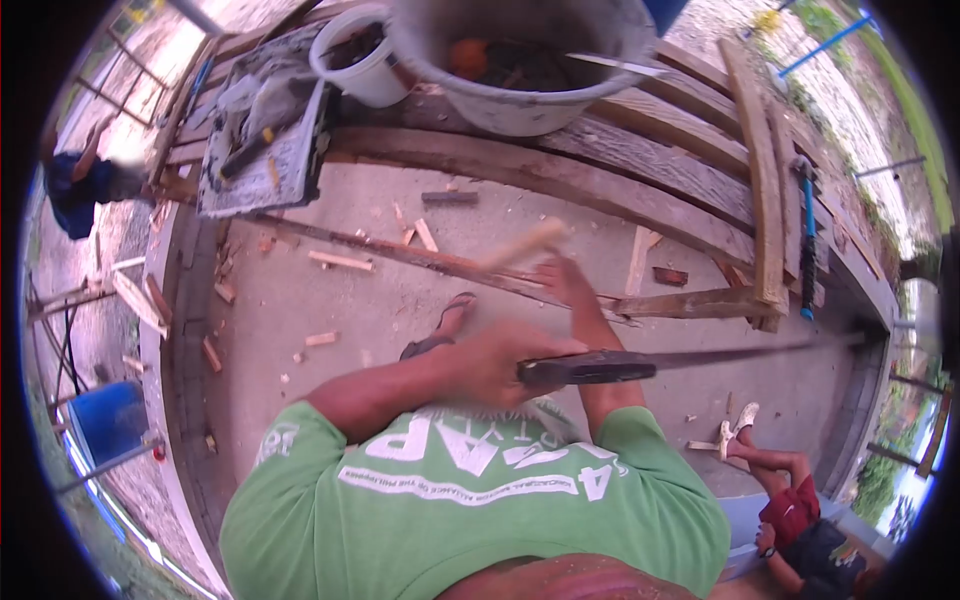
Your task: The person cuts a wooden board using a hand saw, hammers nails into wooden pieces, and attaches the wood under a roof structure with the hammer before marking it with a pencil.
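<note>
My left hand [495,362] is closed around the black handle [587,370] of a long-bladed tool, in front of my green shirt [470,500]. Its thin, blurred blade [750,352] stretches to the right. Farther forward, my right hand [568,280] is at a pale piece of wood [525,244], with the fingers closed at its near side. Both the wood and the fingers are smeared by motion. Beneath them runs a long, narrow wooden bar [430,257].
A slatted wooden bench [460,155] holds a large bucket [520,105], a smaller white bucket [380,80] and a tray [250,185]. A blue-handled tool [808,235] lies right. Wood scraps litter the floor. People are at far left [75,190] and lower right [800,525].
</note>
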`<state>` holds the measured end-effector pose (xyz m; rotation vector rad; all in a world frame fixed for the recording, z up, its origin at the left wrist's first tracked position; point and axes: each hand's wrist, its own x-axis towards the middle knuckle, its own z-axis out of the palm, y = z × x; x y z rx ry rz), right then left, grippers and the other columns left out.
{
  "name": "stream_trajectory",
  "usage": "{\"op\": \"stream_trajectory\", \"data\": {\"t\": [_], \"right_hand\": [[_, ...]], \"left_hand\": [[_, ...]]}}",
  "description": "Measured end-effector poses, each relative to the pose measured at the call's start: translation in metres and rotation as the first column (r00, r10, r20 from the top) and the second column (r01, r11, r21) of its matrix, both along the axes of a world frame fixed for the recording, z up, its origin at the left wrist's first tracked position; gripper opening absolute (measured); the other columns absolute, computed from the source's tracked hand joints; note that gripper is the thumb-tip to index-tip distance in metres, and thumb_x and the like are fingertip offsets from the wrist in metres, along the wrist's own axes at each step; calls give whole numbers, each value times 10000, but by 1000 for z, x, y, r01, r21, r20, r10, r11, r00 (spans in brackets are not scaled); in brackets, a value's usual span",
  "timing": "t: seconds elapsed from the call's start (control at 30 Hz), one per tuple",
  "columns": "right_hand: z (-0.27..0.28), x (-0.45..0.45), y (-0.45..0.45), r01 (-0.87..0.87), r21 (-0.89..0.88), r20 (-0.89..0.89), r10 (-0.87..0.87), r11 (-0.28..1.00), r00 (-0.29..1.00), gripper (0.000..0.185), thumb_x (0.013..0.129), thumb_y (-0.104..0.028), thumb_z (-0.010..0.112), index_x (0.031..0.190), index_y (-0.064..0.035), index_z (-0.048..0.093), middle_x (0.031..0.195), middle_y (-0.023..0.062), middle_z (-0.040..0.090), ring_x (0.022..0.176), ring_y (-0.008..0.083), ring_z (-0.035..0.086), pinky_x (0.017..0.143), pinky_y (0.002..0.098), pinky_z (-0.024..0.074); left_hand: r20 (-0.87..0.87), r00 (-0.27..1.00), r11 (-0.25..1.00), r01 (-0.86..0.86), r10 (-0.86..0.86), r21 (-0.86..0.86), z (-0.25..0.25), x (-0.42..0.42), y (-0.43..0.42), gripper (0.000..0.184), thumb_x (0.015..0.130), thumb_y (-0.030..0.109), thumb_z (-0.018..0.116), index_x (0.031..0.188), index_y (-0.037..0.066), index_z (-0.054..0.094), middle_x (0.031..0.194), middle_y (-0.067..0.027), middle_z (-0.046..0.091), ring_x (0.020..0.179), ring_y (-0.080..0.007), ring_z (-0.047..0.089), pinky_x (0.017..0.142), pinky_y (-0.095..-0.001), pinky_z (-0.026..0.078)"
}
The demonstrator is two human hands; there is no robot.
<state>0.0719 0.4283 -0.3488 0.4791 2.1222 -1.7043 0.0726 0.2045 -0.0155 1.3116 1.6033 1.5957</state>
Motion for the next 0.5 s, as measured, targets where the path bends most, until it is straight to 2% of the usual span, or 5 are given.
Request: {"op": "stream_trajectory", "data": {"t": [0.03,0.1,0.23,0.33,0.5], "right_hand": [[27,-29,-27,274,-363,431,-100,890,897,551,883,-403,614,1263,-15,523,1126,211,651,983,346,644,823,403,507],[34,-46,-49,-450,251,9,463,857,886,276,849,-231,635,1033,-33,692,970,156,705,857,318,660,877,424,473],[-64,9,-57,10,442,-591,283,897,755,294,776,-294,655,890,-31,721,821,195,696,783,305,673,756,416,511],[-84,82,-2,-224,491,-69,295,842,953,335,713,-323,680,870,-31,728,881,207,700,842,321,676,784,401,524],[156,115,44,-119,587,9,141,801,990,379,845,-335,638,1040,-12,671,979,201,679,940,366,646,874,439,496]], "left_hand": [[64,997,998,-39,43,-54,2,6,-4,423,802,-1,677,1217,45,613,950,-158,669,781,-251,671,691,-325,519],[-67,989,986,-136,129,-97,19,0,-5,471,766,1,691,1229,20,609,976,-166,691,826,-258,696,740,-339,519],[-566,768,912,-405,300,-67,57,-19,13,550,786,65,609,1315,-32,497,979,-220,637,806,-360,646,726,-412,506],[-802,507,841,-541,315,-12,39,-45,60,633,818,128,643,1382,-30,402,893,-226,583,767,-384,599,665,-452,480],[-962,199,758,-652,186,12,-27,-109,128,501,867,221,619,1313,13,524,876,-184,612,827,-319,617,693,-432,492]]}}
